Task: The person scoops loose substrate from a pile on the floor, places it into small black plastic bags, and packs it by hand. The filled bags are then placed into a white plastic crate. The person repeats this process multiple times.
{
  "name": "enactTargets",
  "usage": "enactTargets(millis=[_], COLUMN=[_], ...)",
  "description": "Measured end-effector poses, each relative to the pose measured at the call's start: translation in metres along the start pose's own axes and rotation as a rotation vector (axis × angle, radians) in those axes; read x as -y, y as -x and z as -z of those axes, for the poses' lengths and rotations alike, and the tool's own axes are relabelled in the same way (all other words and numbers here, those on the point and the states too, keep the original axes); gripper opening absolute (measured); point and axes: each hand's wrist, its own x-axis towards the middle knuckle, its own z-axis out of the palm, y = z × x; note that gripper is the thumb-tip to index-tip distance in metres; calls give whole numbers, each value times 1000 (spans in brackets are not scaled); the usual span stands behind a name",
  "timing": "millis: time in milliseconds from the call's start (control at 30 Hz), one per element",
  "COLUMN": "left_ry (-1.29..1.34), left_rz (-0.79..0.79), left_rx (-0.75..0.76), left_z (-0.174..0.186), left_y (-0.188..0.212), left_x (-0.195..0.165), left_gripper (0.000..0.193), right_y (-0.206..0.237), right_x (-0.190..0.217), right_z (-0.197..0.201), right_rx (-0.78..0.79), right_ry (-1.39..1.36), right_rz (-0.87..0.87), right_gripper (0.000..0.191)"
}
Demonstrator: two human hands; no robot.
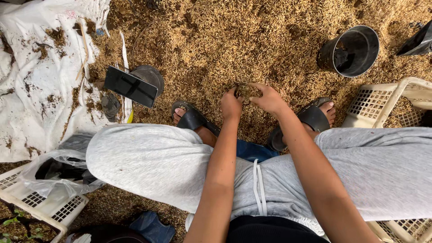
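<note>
I sit with knees apart in grey trousers above a floor covered in rice husks [225, 49]. My left hand [231, 106] and my right hand [269, 98] meet between my feet, both closed around a small clump of husk and soil [246, 91]. My feet in black sandals [191, 118] rest on the husks on either side of the hands.
A black plastic pot [352, 50] lies on its side at the upper right. A dark phone [130, 86] leans on an upturned pot at the left. A white sheet [31, 85] with soil lies far left. Cream baskets [387, 101] stand at right and lower left, by a clear plastic bag [54, 173].
</note>
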Motion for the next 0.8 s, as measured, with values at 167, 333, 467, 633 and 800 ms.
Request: enactTargets(millis=[167,333,467,633,800], left_ry=[-71,-258,-302,-265,-159], left_rz=[-43,-378,-455,-432,-383], left_rx=[-75,-185,-190,-202,-282], left_z=[18,27,20,18,19], left_y=[9,5,2,4,1], left_x=[-3,3,11,16,10], left_gripper=[53,32,25,17,16], right_y=[6,12,13,11,13], right_x=[0,10,14,2,-9], right_z=[2,1,1,4,-4], right_rx=[-81,-46,51,-123,-142], right_ry=[303,209,10,221,406], right_rz=[129,105,241,184,104], right_gripper=[72,70,67,50,42])
